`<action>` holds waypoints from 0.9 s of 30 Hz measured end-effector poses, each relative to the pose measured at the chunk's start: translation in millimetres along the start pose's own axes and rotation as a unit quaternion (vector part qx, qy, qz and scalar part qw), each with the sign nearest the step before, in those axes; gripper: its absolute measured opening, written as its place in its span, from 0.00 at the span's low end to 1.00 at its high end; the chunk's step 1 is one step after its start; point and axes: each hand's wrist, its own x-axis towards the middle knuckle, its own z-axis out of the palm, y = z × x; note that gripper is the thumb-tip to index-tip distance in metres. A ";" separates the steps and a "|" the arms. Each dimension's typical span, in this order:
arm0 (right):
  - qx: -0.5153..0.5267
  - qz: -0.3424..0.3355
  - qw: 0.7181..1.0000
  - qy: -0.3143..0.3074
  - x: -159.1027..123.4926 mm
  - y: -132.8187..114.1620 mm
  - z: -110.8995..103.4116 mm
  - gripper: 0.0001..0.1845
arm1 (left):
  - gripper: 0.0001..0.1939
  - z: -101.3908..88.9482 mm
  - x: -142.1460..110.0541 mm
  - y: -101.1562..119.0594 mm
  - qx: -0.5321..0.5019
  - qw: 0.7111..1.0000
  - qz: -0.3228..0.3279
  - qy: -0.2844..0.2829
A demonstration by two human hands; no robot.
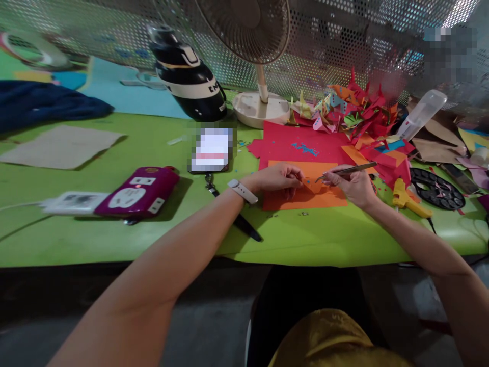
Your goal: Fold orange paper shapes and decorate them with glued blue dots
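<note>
My left hand (280,178), with a white watch on its wrist, pinches the edge of a small folded piece of orange paper (314,185) with blue specks on it. In my right hand (351,186) is a pair of thin metal tweezers (359,168), their tips pointing left and close to the folded piece. Both hands are above an orange sheet (305,202), which overlaps a red sheet (282,137). Tiny blue paper bits (304,149) lie in a scattered pile on the red sheet. Whether the tweezers grip a bit is too small to tell.
Folded colourful paper shapes (359,112) heap at the back right. A yellow glue gun (408,200) and a black round tray (437,188) lie right. Left are a phone (211,149) and purple power strip (139,192); behind stand a bottle (189,76) and fan (262,104).
</note>
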 end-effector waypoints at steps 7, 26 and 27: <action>0.026 -0.013 1.000 -0.003 1.0 6.7 6.2 0.20 | 0.01 -2.5 0.8 -1.7 0.002 1.000 0.001 -0.018; -0.006 -0.061 0.998 -0.005 -1.7 16.9 10.8 0.15 | 0.03 -0.1 -2.2 3.9 -0.004 1.000 -0.016 -0.012; -0.009 -0.062 0.998 -0.003 -1.8 16.8 10.6 0.14 | 0.03 -0.1 -2.2 3.8 -0.003 1.000 -0.015 -0.012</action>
